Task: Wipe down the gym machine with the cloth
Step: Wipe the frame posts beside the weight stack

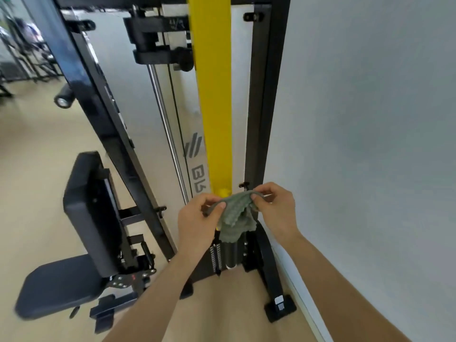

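A grey-green textured cloth (235, 217) hangs between my two hands in front of the gym machine. My left hand (197, 222) pinches its left top edge and my right hand (276, 211) pinches its right top edge. The cloth sags in the middle. Behind it stands the gym machine (257, 119), a black frame with a white panel and a yellow vertical strip (217, 107). The cloth is held just below the strip's lower end, apart from the frame as far as I can tell.
A black padded seat and backrest (84, 233) stand at lower left. A grey wall (370, 144) runs close along the right. The machine's black foot (280, 308) rests on the beige floor (37, 156). More equipment stands far left.
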Demonstrator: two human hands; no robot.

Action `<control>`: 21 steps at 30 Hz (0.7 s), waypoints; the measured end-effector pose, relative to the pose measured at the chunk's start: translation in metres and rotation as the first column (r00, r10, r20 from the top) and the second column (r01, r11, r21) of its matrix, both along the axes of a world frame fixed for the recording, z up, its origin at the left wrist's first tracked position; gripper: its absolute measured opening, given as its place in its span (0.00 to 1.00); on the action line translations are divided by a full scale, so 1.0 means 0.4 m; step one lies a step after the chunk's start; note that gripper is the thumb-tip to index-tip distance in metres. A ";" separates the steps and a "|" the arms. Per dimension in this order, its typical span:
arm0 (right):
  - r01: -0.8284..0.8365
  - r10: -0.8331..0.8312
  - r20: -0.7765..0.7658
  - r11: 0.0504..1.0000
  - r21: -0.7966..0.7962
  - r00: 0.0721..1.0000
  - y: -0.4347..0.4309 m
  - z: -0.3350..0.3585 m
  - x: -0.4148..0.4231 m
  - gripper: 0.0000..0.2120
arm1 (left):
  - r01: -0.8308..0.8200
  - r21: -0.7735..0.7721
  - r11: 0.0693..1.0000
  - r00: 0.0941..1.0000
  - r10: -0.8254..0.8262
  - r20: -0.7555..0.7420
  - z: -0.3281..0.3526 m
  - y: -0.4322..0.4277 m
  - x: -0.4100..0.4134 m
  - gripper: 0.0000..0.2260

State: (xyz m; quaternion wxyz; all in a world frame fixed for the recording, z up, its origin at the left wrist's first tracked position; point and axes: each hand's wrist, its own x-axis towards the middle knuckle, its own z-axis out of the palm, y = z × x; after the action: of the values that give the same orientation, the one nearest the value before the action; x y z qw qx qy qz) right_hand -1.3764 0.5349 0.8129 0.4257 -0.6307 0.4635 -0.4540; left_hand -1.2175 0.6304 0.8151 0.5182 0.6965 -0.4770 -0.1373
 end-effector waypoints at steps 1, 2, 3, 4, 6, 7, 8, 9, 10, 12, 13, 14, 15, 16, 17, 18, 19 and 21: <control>-0.006 0.006 0.013 1.000 -0.006 1.000 -0.016 0.008 -0.001 0.05 | -0.039 -0.027 0.999 0.999 0.039 0.025 0.013 -0.007 -0.014 0.07; -0.011 0.011 0.030 1.000 -0.013 0.999 -0.029 0.019 -0.002 0.05 | -0.072 -0.059 0.996 0.996 0.075 0.053 0.027 -0.015 -0.028 0.07; -0.017 0.018 0.058 1.000 -0.023 0.998 -0.039 0.033 -0.004 0.05 | -0.097 -0.097 0.991 0.990 0.106 0.092 0.044 -0.023 -0.042 0.06; -0.023 0.026 0.094 0.999 -0.032 0.995 -0.050 0.045 -0.007 0.05 | -0.116 -0.135 0.984 0.981 0.135 0.143 0.060 -0.031 -0.052 0.05; -0.049 0.056 0.155 0.998 -0.045 0.986 -0.067 0.071 -0.011 0.07 | -0.153 -0.217 0.964 0.957 0.199 0.210 0.091 -0.041 -0.064 0.04; -0.076 0.082 0.174 0.996 -0.044 0.981 -0.075 0.086 -0.008 0.07 | -0.176 -0.256 0.950 0.950 0.233 0.210 0.107 -0.043 -0.065 0.04; -0.107 0.111 0.193 0.994 -0.031 0.975 -0.083 0.100 0.000 0.07 | -0.200 -0.288 0.937 0.943 0.264 0.205 0.122 -0.046 -0.063 0.04; -0.137 0.136 0.215 0.991 -0.013 0.967 -0.093 0.115 0.013 0.07 | -0.220 -0.311 0.925 0.934 0.291 0.206 0.137 -0.052 -0.058 0.04; -0.158 0.152 0.235 0.987 0.006 0.960 -0.106 0.130 0.031 0.06 | -0.236 -0.322 0.917 0.924 0.314 0.216 0.151 -0.058 -0.053 0.03; -0.197 0.173 0.286 0.979 0.057 0.942 -0.135 0.163 0.069 0.04 | -0.247 -0.331 0.911 0.902 0.341 0.265 0.181 -0.073 -0.040 0.03; -0.233 0.193 0.322 0.968 0.089 0.927 -0.149 0.183 0.086 0.04 | -0.242 -0.347 0.906 0.886 0.352 0.303 0.197 -0.080 -0.033 0.02; -0.278 0.220 0.365 0.954 0.114 0.905 -0.162 0.206 0.102 0.04 | -0.230 -0.371 0.900 0.865 0.363 0.345 0.216 -0.087 -0.026 0.02; -0.326 0.250 0.411 0.937 0.126 0.877 -0.173 0.233 0.115 0.04 | -0.216 -0.399 0.891 0.841 0.378 0.388 0.237 -0.091 -0.018 0.02; -0.362 0.276 0.442 0.924 0.122 0.853 -0.182 0.264 0.125 0.04 | -0.202 -0.431 0.880 0.811 0.397 0.430 0.262 -0.094 -0.010 0.02; -0.381 0.293 0.459 0.918 0.110 0.839 -0.190 0.296 0.135 0.05 | -0.185 -0.461 0.868 0.776 0.417 0.473 0.290 -0.096 0.000 0.02; -0.388 0.303 0.466 0.917 0.095 0.831 -0.197 0.330 0.143 0.05 | -0.165 -0.491 0.856 0.736 0.438 0.516 0.319 -0.098 0.010 0.03; -0.392 0.312 0.472 0.917 0.078 0.825 -0.204 0.363 0.151 0.05 | -0.136 -0.518 0.844 0.697 0.453 0.556 0.351 -0.101 0.021 0.03; -0.392 0.326 0.483 0.919 0.040 0.813 -0.217 0.428 0.165 0.06 | -0.059 -0.547 0.835 0.642 0.452 0.620 0.420 -0.112 0.039 0.05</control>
State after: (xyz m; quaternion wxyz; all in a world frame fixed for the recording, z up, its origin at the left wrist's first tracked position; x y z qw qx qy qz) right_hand -1.3106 0.4483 0.9842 0.6452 -0.5479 0.2500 -0.4702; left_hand -1.2019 0.5858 0.9833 0.4546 0.6032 -0.5536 0.3508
